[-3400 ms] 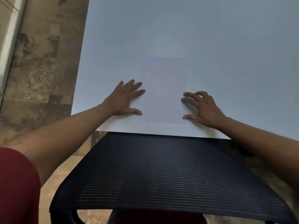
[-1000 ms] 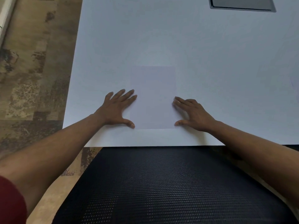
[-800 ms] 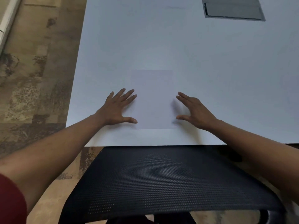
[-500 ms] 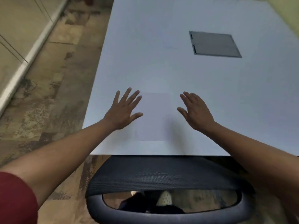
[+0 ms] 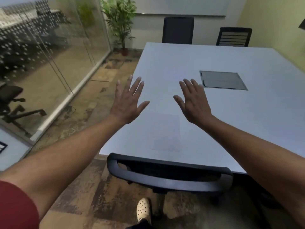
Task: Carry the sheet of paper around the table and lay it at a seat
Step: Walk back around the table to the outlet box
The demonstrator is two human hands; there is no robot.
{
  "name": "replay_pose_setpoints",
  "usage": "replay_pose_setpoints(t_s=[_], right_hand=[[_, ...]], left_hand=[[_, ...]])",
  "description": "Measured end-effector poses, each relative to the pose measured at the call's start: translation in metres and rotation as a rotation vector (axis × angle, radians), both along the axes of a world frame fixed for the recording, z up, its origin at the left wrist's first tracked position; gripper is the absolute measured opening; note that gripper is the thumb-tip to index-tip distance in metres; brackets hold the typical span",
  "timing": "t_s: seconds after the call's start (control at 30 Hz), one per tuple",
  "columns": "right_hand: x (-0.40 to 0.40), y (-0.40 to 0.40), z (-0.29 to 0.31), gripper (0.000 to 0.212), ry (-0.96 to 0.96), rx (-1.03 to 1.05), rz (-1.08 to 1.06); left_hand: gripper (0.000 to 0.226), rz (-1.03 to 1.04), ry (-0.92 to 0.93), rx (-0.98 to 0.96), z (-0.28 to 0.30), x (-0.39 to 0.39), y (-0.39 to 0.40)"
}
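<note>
The sheet of paper (image 5: 165, 132) lies flat on the white table (image 5: 214, 113), close to the near edge, in front of a black office chair (image 5: 168, 174) pushed in at that seat. My left hand (image 5: 127, 101) is raised above the table left of the sheet, fingers spread, holding nothing. My right hand (image 5: 193, 101) is raised to the right of the sheet, also spread and empty. Neither hand touches the paper.
A grey cable hatch (image 5: 222, 80) is set into the table's middle. Two dark chairs (image 5: 178, 30) stand at the far end. A glass partition (image 5: 49, 55) and a potted plant (image 5: 120, 22) are on the left. My light shoe (image 5: 144, 210) shows on the patterned floor.
Both hands have lifted off the table beside the paper and risen with fingers spread. The view has pulled back and tilted up, showing the room.
</note>
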State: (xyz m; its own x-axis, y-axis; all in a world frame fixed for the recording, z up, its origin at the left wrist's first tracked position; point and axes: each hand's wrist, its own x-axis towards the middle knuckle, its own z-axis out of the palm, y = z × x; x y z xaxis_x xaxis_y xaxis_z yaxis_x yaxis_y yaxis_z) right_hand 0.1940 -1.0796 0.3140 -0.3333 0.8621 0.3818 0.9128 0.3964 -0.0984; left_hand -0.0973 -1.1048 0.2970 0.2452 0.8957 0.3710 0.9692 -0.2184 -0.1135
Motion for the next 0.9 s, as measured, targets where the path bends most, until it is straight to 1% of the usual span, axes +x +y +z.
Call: replay_pose_setpoints(t_s=[0.1,0.27,0.43,0.53,0.7,0.8,0.9], right_hand=[[-0.022,-0.016,0.021,0.072,-0.002,0.018,0.055],[-0.076,-0.035,0.051,0.070,-0.019,0.068,0.141],[-0.147,-0.059,0.055,0.076,-0.043,0.071,0.195],[-0.209,-0.072,0.049,0.078,-0.039,0.069,0.242],[-0.335,-0.093,0.040,0.084,-0.020,0.031,0.300],[-0.404,-0.099,0.032,0.083,-0.014,0.040,0.332],[-0.457,-0.101,0.021,0.080,-0.020,0.041,0.345]], left_hand=[[0.085,0.059,-0.021,0.055,0.020,-0.007,-0.028],[0.085,0.133,-0.013,0.082,0.048,-0.042,-0.064],[0.083,0.180,-0.044,0.144,0.056,-0.100,-0.097],[0.086,0.222,-0.047,0.184,0.053,-0.156,-0.116],[0.089,0.284,-0.066,0.167,0.038,-0.273,-0.155],[0.089,0.327,-0.042,0.157,0.026,-0.348,-0.177],[0.089,0.388,-0.008,0.114,0.017,-0.416,-0.194]])
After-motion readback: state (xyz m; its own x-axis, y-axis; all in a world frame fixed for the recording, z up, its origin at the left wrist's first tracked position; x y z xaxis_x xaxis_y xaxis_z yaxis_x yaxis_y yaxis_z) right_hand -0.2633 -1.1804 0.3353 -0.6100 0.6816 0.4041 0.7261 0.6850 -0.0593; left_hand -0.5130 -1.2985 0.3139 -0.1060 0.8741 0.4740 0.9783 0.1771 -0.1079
